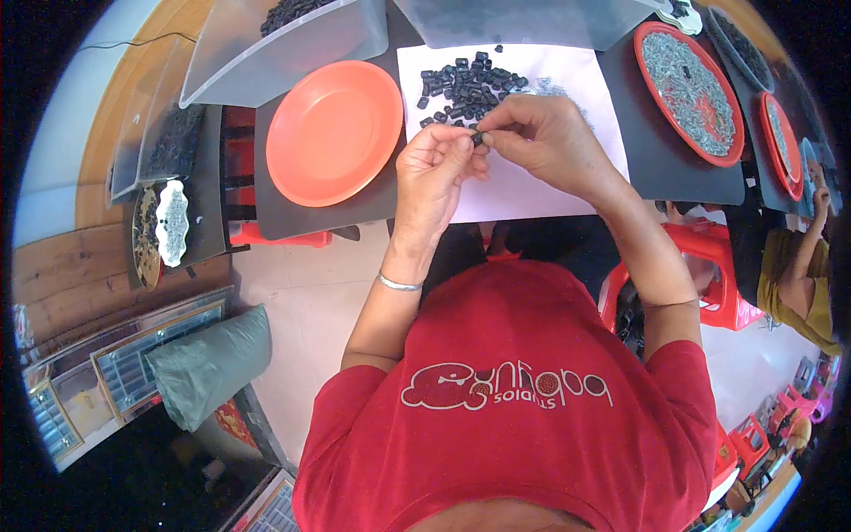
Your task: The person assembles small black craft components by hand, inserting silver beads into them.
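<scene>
One left grip, right grip: both pinching one small black plastic-looking piece
Piece between grips: likely being fitted; next calls for careful alignment

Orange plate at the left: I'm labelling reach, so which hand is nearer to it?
Left. The left hand is just to the right of the orange plate; the right hand is farther right, beyond the left hand.
</scene>
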Tool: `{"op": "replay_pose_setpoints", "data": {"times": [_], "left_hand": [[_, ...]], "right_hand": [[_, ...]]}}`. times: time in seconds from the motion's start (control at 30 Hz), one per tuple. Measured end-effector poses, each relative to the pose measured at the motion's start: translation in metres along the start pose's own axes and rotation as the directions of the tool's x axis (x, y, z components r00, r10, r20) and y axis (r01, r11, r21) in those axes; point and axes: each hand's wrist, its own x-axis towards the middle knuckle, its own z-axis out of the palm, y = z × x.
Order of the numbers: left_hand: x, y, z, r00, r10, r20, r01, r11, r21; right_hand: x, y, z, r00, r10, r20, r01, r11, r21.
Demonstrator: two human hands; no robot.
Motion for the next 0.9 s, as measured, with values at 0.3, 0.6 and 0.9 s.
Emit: {"op": "replay_pose_setpoints", "data": {"times": [0.3,0.6,0.9], "left_hand": [[0.000,-0.002,0.002,0.997,0.076,0.021,-0.077,0.995,0.070],[0.003,0.001,-0.002,0.998,0.039,0.044,-0.043,0.995,0.091],[0.005,0.003,-0.010,0.991,-0.076,0.109,0.092,0.984,-0.155]], "right_hand": [[-0.001,-0.001,-0.002,0.992,-0.122,0.025,0.123,0.989,-0.086],[-0.005,0.002,-0.003,0.981,-0.188,0.054,0.192,0.979,-0.075],[0.001,0.013,0.009,0.909,-0.413,-0.050,0.407,0.908,-0.103]]}}
